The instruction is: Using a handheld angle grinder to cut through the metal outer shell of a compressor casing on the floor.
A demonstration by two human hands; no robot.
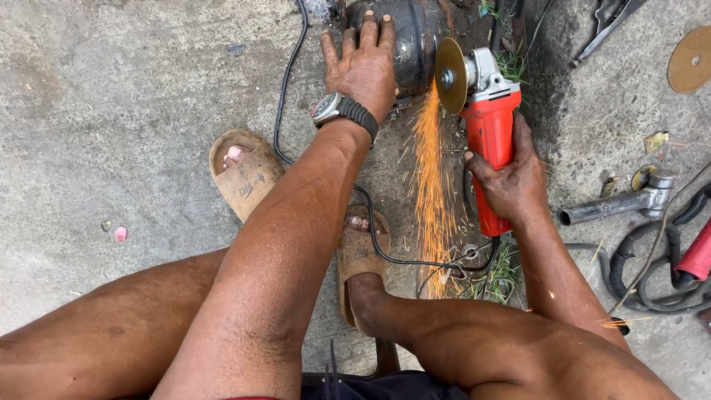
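Observation:
My left hand (364, 67), with a wristwatch on the wrist, presses flat on a dark rounded metal tank (415, 33) at the top of the view. My right hand (511, 181) grips the red body of an angle grinder (489, 126). Its round cutting disc (449, 74) touches the tank's right side. A stream of orange sparks (429, 192) shoots down toward my legs. The grinder's black cable (285, 89) runs along the concrete ground past my sandalled feet.
A brown sandal (244, 174) lies at left, another (359, 259) is under my foot. A grey metal pipe fitting (622, 204), black hoses (652, 274), a red handle (696, 255) and a spare round disc (690, 59) lie at right. Pliers-like tool (607, 22) at top right.

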